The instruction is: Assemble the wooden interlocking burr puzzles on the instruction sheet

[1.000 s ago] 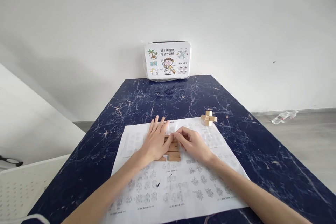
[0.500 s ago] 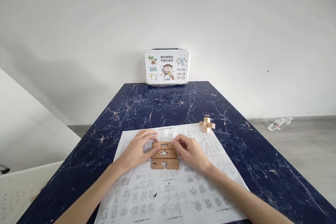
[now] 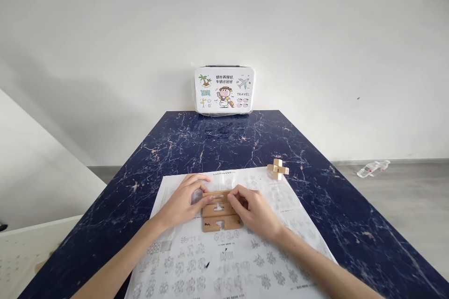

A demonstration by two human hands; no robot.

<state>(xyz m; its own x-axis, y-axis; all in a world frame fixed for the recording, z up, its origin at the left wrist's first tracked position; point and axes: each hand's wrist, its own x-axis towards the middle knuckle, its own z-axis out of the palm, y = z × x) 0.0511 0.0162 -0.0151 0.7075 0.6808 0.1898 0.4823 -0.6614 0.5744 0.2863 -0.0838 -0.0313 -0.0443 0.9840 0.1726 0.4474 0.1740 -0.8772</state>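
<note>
Three flat wooden puzzle pieces lie in a row on a printed paper sheet. The farthest, a slotted wooden piece (image 3: 219, 195), is pinched at its left end by my left hand (image 3: 183, 200) and at its right end by my right hand (image 3: 253, 208). It looks slightly tilted. Directly below it rests the middle wooden piece (image 3: 210, 210), with a cut-out in its centre; my right fingers hide part of its right end. The nearest wooden piece (image 3: 229, 222) has a notch open at its near edge and dark marks at both ends.
The paper sheet (image 3: 196, 285) with printed puzzle drawings covers the near part of the blue marbled table (image 3: 224, 147). An assembled wooden cross puzzle (image 3: 278, 169) sits at its far right corner. A white illustrated case (image 3: 224, 91) stands against the wall. A plastic bottle (image 3: 372, 168) lies on the floor at right.
The farthest wooden piece has turned a little, its right end now higher, with my right hand shifted slightly left on it. My left hand keeps its place at the left end.
</note>
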